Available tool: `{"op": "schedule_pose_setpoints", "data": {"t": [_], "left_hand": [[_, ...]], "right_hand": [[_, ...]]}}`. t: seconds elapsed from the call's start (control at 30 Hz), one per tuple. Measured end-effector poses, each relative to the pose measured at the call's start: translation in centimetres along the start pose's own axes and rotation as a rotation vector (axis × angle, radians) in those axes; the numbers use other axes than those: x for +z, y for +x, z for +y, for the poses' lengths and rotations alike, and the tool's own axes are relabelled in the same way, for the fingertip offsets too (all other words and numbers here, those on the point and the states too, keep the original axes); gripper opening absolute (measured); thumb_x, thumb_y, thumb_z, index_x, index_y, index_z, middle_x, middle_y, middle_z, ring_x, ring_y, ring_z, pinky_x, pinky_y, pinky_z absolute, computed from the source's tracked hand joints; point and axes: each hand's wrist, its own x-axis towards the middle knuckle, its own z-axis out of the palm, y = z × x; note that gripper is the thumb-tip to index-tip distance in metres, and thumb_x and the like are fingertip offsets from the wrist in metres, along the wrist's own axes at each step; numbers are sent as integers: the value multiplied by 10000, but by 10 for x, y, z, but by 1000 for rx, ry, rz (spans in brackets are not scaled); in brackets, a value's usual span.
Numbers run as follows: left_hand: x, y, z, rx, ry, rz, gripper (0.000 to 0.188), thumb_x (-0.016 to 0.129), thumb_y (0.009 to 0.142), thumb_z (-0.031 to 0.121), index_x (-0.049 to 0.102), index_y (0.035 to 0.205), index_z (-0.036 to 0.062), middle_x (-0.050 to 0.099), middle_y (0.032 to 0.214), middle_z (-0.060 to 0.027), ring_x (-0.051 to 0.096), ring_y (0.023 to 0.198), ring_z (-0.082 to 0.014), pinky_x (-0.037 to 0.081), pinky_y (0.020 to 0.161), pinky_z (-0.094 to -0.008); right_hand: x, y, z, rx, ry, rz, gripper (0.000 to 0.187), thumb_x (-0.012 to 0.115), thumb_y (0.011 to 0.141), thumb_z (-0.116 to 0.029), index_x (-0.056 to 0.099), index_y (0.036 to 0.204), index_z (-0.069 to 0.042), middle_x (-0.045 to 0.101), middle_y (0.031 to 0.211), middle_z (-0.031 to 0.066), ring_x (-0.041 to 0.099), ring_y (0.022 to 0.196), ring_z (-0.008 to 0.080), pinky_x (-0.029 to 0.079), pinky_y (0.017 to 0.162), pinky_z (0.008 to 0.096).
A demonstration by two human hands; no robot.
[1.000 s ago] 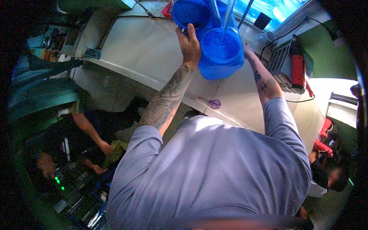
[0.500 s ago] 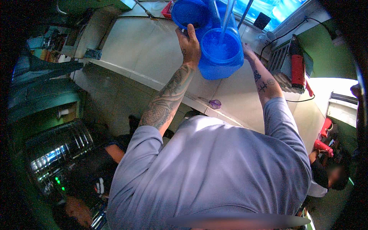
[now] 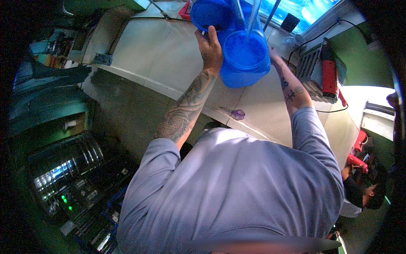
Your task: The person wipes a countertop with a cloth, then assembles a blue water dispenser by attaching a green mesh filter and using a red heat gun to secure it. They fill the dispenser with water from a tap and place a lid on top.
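"As you reach forward over the pale bench (image 3: 144,46), your left hand (image 3: 210,53) and your right hand (image 3: 275,56) flank the blue container (image 3: 243,80). It rests near the far side of the bench, its round mouth facing up toward you."

"What are your fingers doing?"

"On the left, your thumb and fingers are parted at the lower edge of the round blue piece (image 3: 211,15), which sits tilted beside the container's mouth. Your thumb lies along that edge; the other fingertips are partly hidden, so I can't tell whether you have a firm grip. Your right hand is close against the container's right side. Its fingers are mostly out of sight, and I can't tell if they are curled or spread."

"And at the mouth itself?"

"A clear, shiny column (image 3: 254,15) comes down into it from above. You have a dark rod (image 3: 272,15) slanting just to the right of that."

"What else lies around you?"

"Nearer your body, purple-handled scissors (image 3: 238,114) rest by the bench's front edge. Past your right forearm, a red-bodied tool (image 3: 329,76) leans beside a slatted grey unit (image 3: 308,63), with a black cable (image 3: 334,111) looping below. Beyond the container to your left, part of a red basket (image 3: 185,11) shows. Low on your right, another person (image 3: 357,194) is near two red tools (image 3: 357,162)."
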Motion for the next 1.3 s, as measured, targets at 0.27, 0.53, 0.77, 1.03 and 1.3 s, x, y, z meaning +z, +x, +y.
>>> {"op": "schedule_pose_setpoints", "data": {"t": [0.27, 0.53, 0.77, 1.03, 1.3], "left_hand": [[-2, 1, 2, -7, 41, -28, 538, 438, 1013, 419, 333, 1280, -36, 536, 1214, -201, 521, 1128, -291, 380, 998, -395], [-1, 1, 3, -6, 3, -26, 553, 431, 1013, 433, 333, 1278, -42, 523, 1218, -195, 515, 1120, -284, 378, 996, -392], [-3, 3, -6, -19, -61, 32, 577, 432, 1012, 437, 314, 1320, -37, 518, 1231, -200, 529, 1077, -274, 400, 970, -389], [-74, -22, -7, -269, -292, 232, 726, 476, 965, 529, 236, 1399, 0, 444, 1312, -216, 538, 1116, -310, 439, 1007, -408], [-185, -99, -2, -398, -366, 299, 664, 525, 954, 498, 297, 1378, 41, 420, 1351, -156, 447, 1232, -296, 417, 1022, -501]], "right_hand": [[19, 1, 15, 102, 135, 9, 719, 736, 746, -363, 461, 1243, 79, 509, 1282, 338, 465, 1252, 444, 425, 1025, 464], [52, 40, 48, 105, 464, 1, 602, 672, 751, -327, 526, 1217, 26, 576, 1231, 260, 506, 1204, 420, 438, 996, 478], [31, 33, 33, 76, 386, -94, 591, 605, 813, -307, 488, 1281, 33, 601, 1206, 240, 517, 1190, 407, 460, 962, 471], [-3, 8, -2, 83, 77, -48, 548, 549, 872, -251, 439, 1323, 41, 590, 1229, 235, 524, 1162, 438, 472, 929, 470], [22, 11, 1, -2, -52, 181, 488, 512, 900, -306, 477, 1346, -110, 486, 1361, 180, 493, 1220, 422, 443, 976, 547]]}}
